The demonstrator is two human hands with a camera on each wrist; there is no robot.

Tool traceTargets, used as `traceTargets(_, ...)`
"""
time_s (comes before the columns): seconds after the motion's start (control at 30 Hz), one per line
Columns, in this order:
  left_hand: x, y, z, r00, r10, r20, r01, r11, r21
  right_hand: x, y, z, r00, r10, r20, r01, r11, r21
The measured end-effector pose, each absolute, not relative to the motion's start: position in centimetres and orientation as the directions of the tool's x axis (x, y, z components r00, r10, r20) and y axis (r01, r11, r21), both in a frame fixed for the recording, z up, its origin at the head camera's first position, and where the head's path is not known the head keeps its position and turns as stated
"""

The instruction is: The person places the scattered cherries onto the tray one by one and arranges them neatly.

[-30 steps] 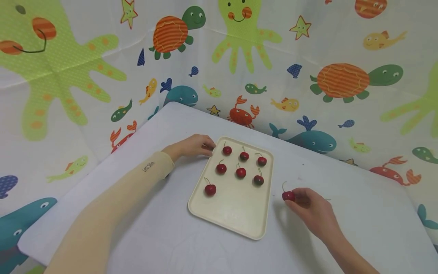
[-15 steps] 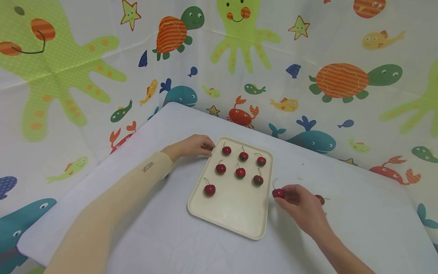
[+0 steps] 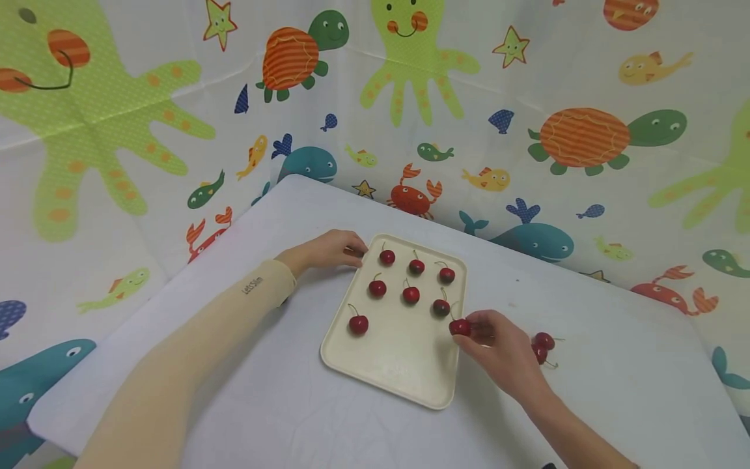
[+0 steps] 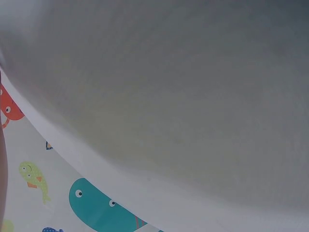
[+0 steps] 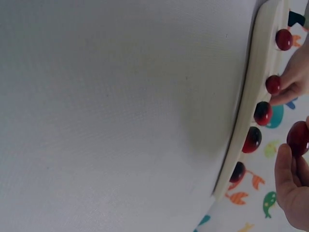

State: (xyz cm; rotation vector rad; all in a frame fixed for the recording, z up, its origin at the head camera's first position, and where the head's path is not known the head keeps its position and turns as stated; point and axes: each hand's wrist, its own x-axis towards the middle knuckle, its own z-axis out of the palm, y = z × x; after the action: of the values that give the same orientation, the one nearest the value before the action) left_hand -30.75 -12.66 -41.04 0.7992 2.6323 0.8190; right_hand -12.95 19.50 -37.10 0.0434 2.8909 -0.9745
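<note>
Between thumb and fingers my right hand (image 3: 498, 348) pinches a red cherry (image 3: 459, 327), its stem pointing up, over the tray's right rim. In the right wrist view that cherry (image 5: 298, 138) is held at the fingertips. A cream rectangular tray (image 3: 392, 365) lies on the table, bearing several cherries (image 3: 411, 295) in rows: two rows at the far end and a lone cherry (image 3: 359, 324) nearer on the left. My left hand (image 3: 328, 251) holds the tray's upper left edge with bent fingers. Only a sliver of that hand shows in the left wrist view.
Two loose cherries (image 3: 543, 341) lie on the white table (image 3: 621, 391) to the right, behind my right hand. A curtain (image 3: 375, 130) printed with sea animals hangs along the table's far and left edges.
My right hand has moved left with its cherry, from beside the tray to over its right rim. The loose cherries behind it have come into view. The left hand stays put.
</note>
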Motion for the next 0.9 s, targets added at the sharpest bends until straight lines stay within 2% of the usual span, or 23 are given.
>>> traceTargets(0.23, -30.7, -12.7, -41.1, -0.812, 0.577, -0.089, 0.422, 0.686, 0.593, -13.1, 18.2, -37.6, -0.993, 0.002, -0.119, 0.075, 0.786, -0.614)
traceTargets(0.9, -30.7, -12.8, -41.1, -0.812, 0.576, -0.092, 0.418, 0.684, 0.598, -13.6, 15.1, -39.5, -0.989, -0.088, -0.118, 0.012, 0.753, -0.658)
